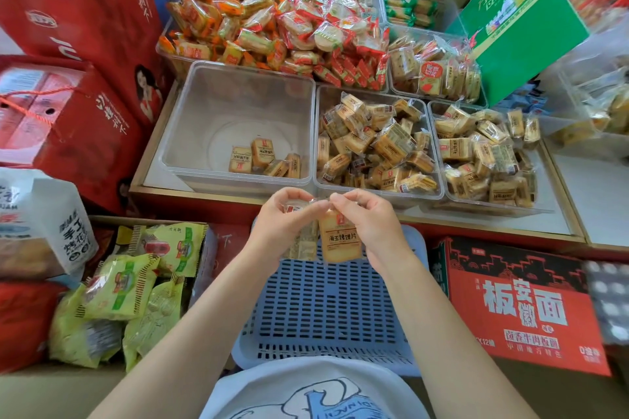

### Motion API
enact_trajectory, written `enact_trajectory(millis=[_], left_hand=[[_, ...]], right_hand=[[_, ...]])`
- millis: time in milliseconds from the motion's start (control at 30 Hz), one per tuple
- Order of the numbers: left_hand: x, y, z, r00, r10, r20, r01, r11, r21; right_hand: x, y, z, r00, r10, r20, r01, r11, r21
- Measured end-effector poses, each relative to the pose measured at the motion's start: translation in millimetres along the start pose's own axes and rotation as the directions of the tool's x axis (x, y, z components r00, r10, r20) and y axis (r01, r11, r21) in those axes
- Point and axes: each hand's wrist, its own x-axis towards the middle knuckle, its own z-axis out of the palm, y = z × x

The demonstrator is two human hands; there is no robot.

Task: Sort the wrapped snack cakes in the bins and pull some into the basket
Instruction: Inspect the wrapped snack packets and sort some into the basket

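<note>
Both hands, left [284, 224] and right [369, 224], pinch the top of a wrapped snack cake [340, 240] held over a slotted blue basket [323, 313]; a second, paler packet [301, 241] hangs in the left hand. On the desk [493, 219] beyond, from left to right, a clear bin [238, 126] holds only a few cakes in its corner, a middle bin [377, 143] is heaped with them, and a right bin [486, 155] is also full. Orange and red packets [272, 24] fill the bins behind. Red cartons [78, 44] stand at left, a green carton [517, 20] at right.
</note>
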Motion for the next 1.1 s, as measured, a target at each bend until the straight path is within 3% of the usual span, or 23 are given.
enact_trajectory(millis=[133,300,433,567,667,767,933,1100], left_hand=[[0,4,-3,0.998,-0.034,0.045,0.041,0.987,-0.159],[0,4,-3,0.997,-0.038,-0.070,0.023,0.978,-0.208],[-2,4,-1,0.993,-0.088,-0.083,0.064,0.964,-0.256],[0,7,-2,0.988,-0.153,0.027,0.154,0.952,-0.263],[1,5,-9,0.958,-0.209,0.197,0.254,0.937,-0.241],[2,3,-9,0.937,-0.206,0.283,0.292,0.906,-0.306],[2,5,-3,0.945,-0.234,0.226,0.311,0.855,-0.416],[1,6,-2,0.952,-0.256,0.167,0.303,0.867,-0.396]], right_hand=[[-1,-2,1,0.999,0.029,0.017,-0.030,0.998,0.050],[3,-1,5,0.996,0.083,0.010,-0.084,0.983,0.161],[8,-1,5,0.995,0.103,-0.014,-0.100,0.984,0.146],[11,0,7,0.987,0.137,-0.081,-0.124,0.982,0.143],[16,1,1,0.972,0.217,-0.091,-0.215,0.976,0.023],[17,1,-2,0.950,0.312,-0.025,-0.311,0.949,0.039],[17,6,-2,0.967,0.232,0.107,-0.239,0.969,0.057],[12,9,0,0.938,0.239,0.252,-0.248,0.969,0.005]])
